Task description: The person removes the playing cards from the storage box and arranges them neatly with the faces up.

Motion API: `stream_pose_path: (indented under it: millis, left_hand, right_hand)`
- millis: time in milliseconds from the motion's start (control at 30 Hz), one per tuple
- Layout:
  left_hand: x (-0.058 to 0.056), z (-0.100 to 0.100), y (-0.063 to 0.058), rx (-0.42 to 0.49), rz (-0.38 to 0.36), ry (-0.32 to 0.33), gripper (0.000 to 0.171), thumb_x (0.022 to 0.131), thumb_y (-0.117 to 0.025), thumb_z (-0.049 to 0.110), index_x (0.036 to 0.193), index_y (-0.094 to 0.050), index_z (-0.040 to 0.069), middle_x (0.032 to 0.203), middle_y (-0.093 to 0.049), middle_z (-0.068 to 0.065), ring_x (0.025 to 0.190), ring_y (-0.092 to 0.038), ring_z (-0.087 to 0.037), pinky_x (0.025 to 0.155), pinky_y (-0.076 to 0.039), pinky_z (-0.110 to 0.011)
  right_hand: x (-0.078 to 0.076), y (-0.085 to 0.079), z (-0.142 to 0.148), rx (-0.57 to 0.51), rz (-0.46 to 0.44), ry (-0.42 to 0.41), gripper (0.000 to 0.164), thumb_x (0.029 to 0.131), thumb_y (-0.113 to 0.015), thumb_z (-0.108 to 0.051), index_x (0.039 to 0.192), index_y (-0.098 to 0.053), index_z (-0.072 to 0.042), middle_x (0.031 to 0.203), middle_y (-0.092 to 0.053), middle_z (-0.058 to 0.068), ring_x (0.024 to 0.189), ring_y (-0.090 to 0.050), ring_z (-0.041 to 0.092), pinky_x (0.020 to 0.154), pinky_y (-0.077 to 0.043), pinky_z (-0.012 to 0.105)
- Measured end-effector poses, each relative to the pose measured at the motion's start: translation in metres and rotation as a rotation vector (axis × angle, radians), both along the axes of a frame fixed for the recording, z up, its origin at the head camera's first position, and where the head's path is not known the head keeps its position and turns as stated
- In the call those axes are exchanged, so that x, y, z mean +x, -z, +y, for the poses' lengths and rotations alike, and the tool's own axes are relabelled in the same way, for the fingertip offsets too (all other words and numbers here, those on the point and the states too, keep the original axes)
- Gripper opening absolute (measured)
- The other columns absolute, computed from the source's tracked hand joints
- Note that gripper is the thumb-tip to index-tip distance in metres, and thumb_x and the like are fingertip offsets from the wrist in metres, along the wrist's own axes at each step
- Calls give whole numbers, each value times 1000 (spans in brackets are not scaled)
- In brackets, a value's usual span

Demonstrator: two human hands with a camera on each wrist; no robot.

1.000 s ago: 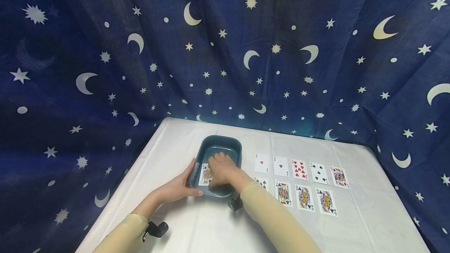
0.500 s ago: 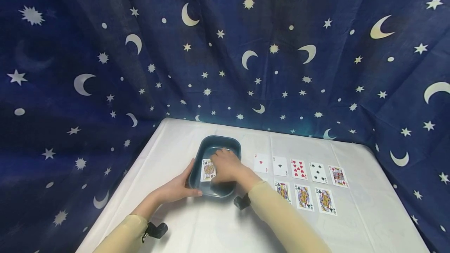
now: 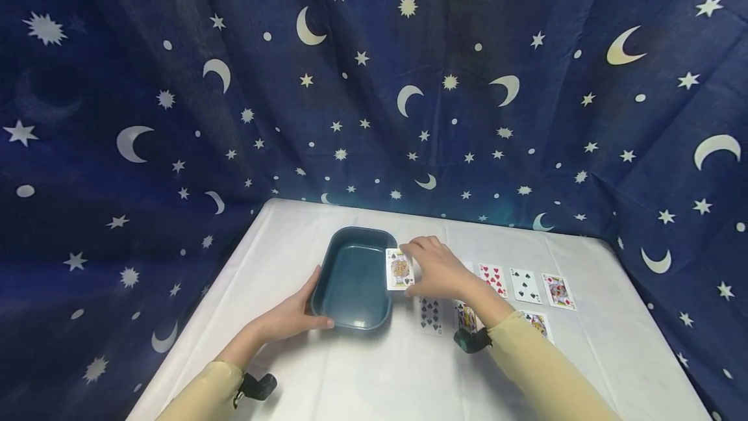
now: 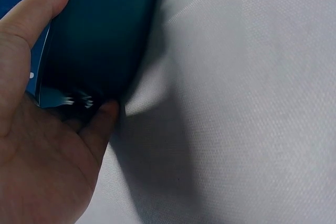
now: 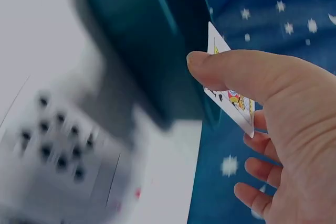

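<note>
Between the thumb and fingers of my right hand (image 3: pixel 438 269) is a playing card (image 3: pixel 399 270), a black-suited court card, face up. It is raised at the right rim of the dark teal tray (image 3: pixel 353 284). In the right wrist view the thumb presses the front of the card (image 5: pixel 239 100), with fingertips behind it. My left hand (image 3: pixel 292 312) grips the tray's near left side, thumb and fingers spread round the wall. The left wrist view has that hand (image 4: pixel 47 145) against the tray wall (image 4: pixel 105 30).
Face-up cards lie in two rows on the white cloth, right of the tray, among them a spot card of spades (image 3: pixel 430 315), a red heart card (image 3: pixel 493 279) and a red court card (image 3: pixel 559 292). My right forearm covers some. A starry blue curtain (image 3: pixel 374 83) stands behind the table.
My right hand has lifted the court card out of the tray and moved right with it. The tray's floor now shows bare. My left hand stays at the tray.
</note>
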State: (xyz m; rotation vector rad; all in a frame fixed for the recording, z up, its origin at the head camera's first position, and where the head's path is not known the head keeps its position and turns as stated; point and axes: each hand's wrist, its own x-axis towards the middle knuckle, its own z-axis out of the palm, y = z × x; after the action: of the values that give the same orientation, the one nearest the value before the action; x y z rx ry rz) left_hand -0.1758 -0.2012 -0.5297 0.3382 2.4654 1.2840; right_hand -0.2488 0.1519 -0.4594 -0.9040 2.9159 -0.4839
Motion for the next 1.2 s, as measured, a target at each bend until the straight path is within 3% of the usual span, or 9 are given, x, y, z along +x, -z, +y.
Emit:
stream_pose_path:
  millis: [300,700,967,1200]
  left_hand:
    - [-1,0,1,-9,-20,-8,127,81,-86,46,166,6,22,172,1,-6,156,-7,-30,123,-16,-54]
    - [-1,-1,1,-3,-25,1,127,81,-86,45,166,6,21,172,1,-4,156,-9,-29,123,-18,-52]
    - [-1,-1,2,2,-32,5,128,82,-85,46,165,8,21,172,3,-4,156,-7,-28,123,-18,-52]
    - [-1,-2,1,5,-38,7,128,82,-85,46,165,8,21,172,4,-5,156,-5,-29,123,-17,-53]
  right_hand:
    - [14,17,94,-57,-17,148,96,69,-93,-35,152,-50,-15,145,-47,11,135,-40,34,112,-36,61]
    - [44,32,209,-11,-64,316,96,68,-94,-36,145,-50,0,139,-46,25,127,-38,45,101,-37,72]
    - [66,48,271,4,-103,408,104,59,-97,-35,140,-50,9,134,-45,35,119,-39,53,97,-35,76]
    - [83,54,302,18,-154,405,100,57,-96,-32,137,-52,9,130,-47,37,112,-43,55,93,-37,74]
